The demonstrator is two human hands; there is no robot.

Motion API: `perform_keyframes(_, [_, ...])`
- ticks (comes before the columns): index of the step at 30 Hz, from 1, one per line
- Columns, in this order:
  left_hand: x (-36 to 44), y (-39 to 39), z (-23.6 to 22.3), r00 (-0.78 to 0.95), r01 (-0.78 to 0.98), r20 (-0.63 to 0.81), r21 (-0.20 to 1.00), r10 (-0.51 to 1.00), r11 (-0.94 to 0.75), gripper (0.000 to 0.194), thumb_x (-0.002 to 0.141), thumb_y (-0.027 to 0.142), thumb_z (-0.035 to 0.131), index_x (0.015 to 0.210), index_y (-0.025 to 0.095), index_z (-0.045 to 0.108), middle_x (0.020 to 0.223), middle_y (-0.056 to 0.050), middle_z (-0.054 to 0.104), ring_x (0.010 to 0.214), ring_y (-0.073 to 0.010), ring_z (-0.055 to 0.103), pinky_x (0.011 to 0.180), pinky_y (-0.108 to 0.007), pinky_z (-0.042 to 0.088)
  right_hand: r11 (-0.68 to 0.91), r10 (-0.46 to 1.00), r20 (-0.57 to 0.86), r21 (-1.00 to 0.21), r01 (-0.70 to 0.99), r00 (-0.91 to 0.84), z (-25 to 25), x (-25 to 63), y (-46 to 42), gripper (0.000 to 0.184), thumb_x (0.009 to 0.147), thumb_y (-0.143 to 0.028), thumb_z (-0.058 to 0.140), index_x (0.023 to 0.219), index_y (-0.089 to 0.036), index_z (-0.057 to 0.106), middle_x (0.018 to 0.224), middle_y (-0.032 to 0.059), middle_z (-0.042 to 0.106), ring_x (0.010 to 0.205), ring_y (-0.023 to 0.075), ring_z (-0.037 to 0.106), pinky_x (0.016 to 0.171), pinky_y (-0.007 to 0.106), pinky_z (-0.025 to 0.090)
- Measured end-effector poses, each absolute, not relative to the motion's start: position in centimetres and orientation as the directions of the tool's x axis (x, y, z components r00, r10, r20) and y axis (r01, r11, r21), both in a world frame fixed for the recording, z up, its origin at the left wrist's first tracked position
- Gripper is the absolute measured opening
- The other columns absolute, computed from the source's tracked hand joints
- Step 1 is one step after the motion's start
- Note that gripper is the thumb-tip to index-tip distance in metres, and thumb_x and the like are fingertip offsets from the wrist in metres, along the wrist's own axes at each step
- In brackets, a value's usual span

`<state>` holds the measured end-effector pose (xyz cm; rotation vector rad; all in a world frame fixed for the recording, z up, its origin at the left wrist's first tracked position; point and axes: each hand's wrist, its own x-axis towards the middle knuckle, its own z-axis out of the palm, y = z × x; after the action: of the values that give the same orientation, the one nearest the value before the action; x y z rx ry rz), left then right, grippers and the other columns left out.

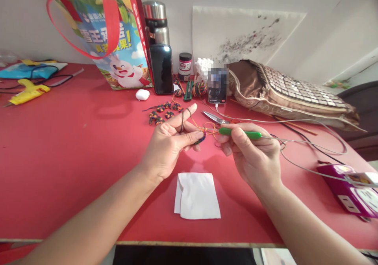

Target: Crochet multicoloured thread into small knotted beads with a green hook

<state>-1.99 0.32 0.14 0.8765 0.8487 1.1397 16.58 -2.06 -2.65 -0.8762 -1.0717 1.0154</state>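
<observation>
My left hand (pixel 169 143) is above the red table (pixel 73 147), pinching a small multicoloured crochet piece (pixel 201 138) between thumb and fingers. Thin yarn (pixel 182 121) loops over its raised index finger. My right hand (pixel 251 154) grips a green-handled crochet hook (pixel 240 133), its metal tip pointing left into the crochet piece. Several finished small crochet pieces (pixel 163 113) lie on the table just beyond my left hand. Scissors (pixel 215 118) lie behind the hook.
A folded white tissue (pixel 197 196) lies near the front edge. At the back stand a printed gift bag (pixel 118 36), a steel flask (pixel 155 23), two phones (pixel 161 69), a small jar (pixel 185 65) and yarn spools (pixel 199 88). Right: a beaded bag (pixel 289 93), cables, a purple power strip (pixel 351 190). Left: a yellow glue gun (pixel 28 91).
</observation>
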Motion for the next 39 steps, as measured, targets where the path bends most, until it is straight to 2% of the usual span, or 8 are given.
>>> perform_keyframes(7, [-2.2, 0.4, 0.0, 0.220, -0.357, -0.100, 0.917, 0.970, 0.176, 0.051, 0.068, 0.017, 0.098, 0.117, 0.024, 0.086, 0.072, 0.003, 0.072, 0.058, -0.0100, 0.061, 0.056, -0.025, 0.048, 0.332, 0.939, 0.311, -0.930, -0.160, 0.148, -2.3, 17.2, -1.8, 0.024, 0.090, -0.047, 0.087, 0.087, -0.024, 0.084, 0.069, 0.0025, 0.076, 0.050, 0.0136, 0.059, 0.046, 0.030, 0.049])
perform_keyframes(12, [-2.3, 0.5, 0.0, 0.285, -0.303, -0.089, 0.936, 0.954, 0.177, 0.024, 0.070, 0.019, 0.095, 0.093, 0.021, 0.087, 0.083, -0.001, 0.074, 0.063, -0.0111, 0.061, 0.056, -0.025, 0.053, 0.317, 0.944, 0.296, -0.936, -0.153, 0.145, -1.9, 17.7, -1.8, 0.029, 0.089, -0.051, 0.088, 0.084, -0.023, 0.082, 0.066, 0.0026, 0.072, 0.052, 0.0141, 0.059, 0.044, 0.028, 0.045])
perform_keyframes(16, [-2.5, 0.5, 0.1, 0.379, -0.291, -0.098, 0.931, 0.920, 0.219, 0.014, 0.071, 0.017, 0.093, 0.081, 0.021, 0.085, 0.075, 0.000, 0.068, 0.063, -0.0122, 0.060, 0.056, -0.025, 0.054, 0.290, 0.953, 0.265, -0.940, -0.183, 0.145, -1.6, 18.2, -1.8, 0.032, 0.086, -0.051, 0.091, 0.082, -0.021, 0.082, 0.063, 0.0019, 0.068, 0.050, 0.0124, 0.056, 0.041, 0.025, 0.041])
perform_keyframes(22, [-3.1, 0.7, 0.1, 0.524, -0.227, -0.115, 0.936, 0.844, 0.268, 0.009, 0.074, 0.019, 0.093, 0.079, 0.022, 0.087, 0.083, -0.004, 0.073, 0.064, -0.0130, 0.060, 0.050, -0.024, 0.050, 0.238, 0.968, 0.216, -0.951, -0.197, 0.127, -1.0, 18.7, -1.7, 0.036, 0.080, -0.052, 0.094, 0.073, -0.020, 0.079, 0.056, 0.0005, 0.062, 0.044, 0.0099, 0.046, 0.036, 0.024, 0.026])
perform_keyframes(24, [-3.2, 0.8, 0.2, 0.581, -0.203, -0.140, 0.929, 0.801, 0.310, 0.013, 0.074, 0.018, 0.092, 0.085, 0.024, 0.089, 0.084, -0.005, 0.074, 0.062, -0.0124, 0.060, 0.049, -0.024, 0.048, 0.221, 0.974, 0.203, -0.948, -0.229, 0.100, -1.0, 18.9, -1.7, 0.037, 0.079, -0.051, 0.095, 0.072, -0.019, 0.078, 0.054, -0.0003, 0.060, 0.041, 0.0082, 0.041, 0.035, 0.023, 0.022])
perform_keyframes(28, [-3.4, 1.0, 0.1, 0.697, -0.188, -0.163, 0.898, 0.699, 0.397, 0.042, 0.077, 0.014, 0.090, 0.116, 0.029, 0.089, 0.073, -0.003, 0.071, 0.060, -0.0120, 0.060, 0.052, -0.023, 0.047, 0.138, 0.988, 0.151, -0.948, -0.286, -0.021, -0.9, 19.4, -1.5, 0.036, 0.082, -0.046, 0.094, 0.071, -0.017, 0.076, 0.051, -0.0023, 0.058, 0.036, 0.0042, 0.032, 0.035, 0.021, 0.017])
perform_keyframes(35, [-3.0, 0.8, -0.3, 0.717, -0.214, -0.149, 0.882, 0.681, 0.419, 0.046, 0.077, 0.011, 0.091, 0.120, 0.025, 0.088, 0.074, -0.003, 0.073, 0.062, -0.0113, 0.061, 0.053, -0.021, 0.050, -0.127, 0.975, -0.032, -0.893, -0.432, -0.221, -0.9, 18.9, -1.3, 0.035, 0.079, -0.042, 0.094, 0.069, -0.015, 0.076, 0.045, -0.0050, 0.051, 0.034, 0.0014, 0.020, 0.034, 0.019, 0.015])
perform_keyframes(39, [-2.5, 0.3, -0.6, 0.591, -0.296, -0.089, 0.900, 0.802, 0.318, 0.046, 0.079, 0.014, 0.091, 0.123, 0.027, 0.087, 0.074, 0.000, 0.072, 0.062, -0.0114, 0.064, 0.056, -0.023, 0.055, -0.132, 0.979, -0.032, -0.851, -0.509, -0.201, -1.3, 17.8, -1.5, 0.029, 0.079, -0.039, 0.094, 0.070, -0.017, 0.078, 0.048, -0.0032, 0.060, 0.034, 0.0023, 0.027, 0.034, 0.019, 0.023])
